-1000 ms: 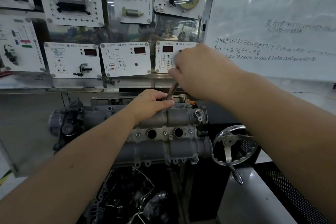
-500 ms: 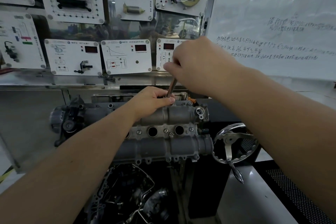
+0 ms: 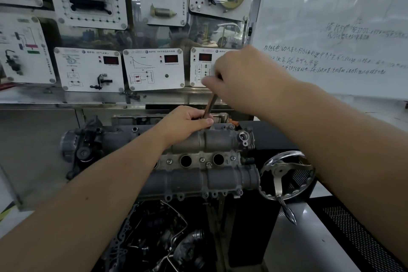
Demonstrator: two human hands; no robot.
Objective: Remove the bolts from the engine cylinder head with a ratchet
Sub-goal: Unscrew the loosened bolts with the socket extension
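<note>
The grey engine cylinder head (image 3: 198,179) lies across the middle of the view on a stand, with bolts (image 3: 202,159) along its top and two round holes. A thin metal ratchet shaft (image 3: 209,106) stands tilted on the head's far edge. My right hand (image 3: 245,79) grips its upper end from above. My left hand (image 3: 187,122) rests on the head with its fingers curled round the shaft's lower end. The tool's tip and the bolt under it are hidden by my left hand.
A chrome handwheel (image 3: 287,174) with a crank sticks out at the head's right end. Behind the engine stands a board of white instrument panels (image 3: 154,68). A whiteboard (image 3: 331,28) with writing fills the right. Hoses and engine parts (image 3: 159,238) hang below.
My right hand has swung slightly left at the top of the shaft. My left hand has stayed at its base on the head.
</note>
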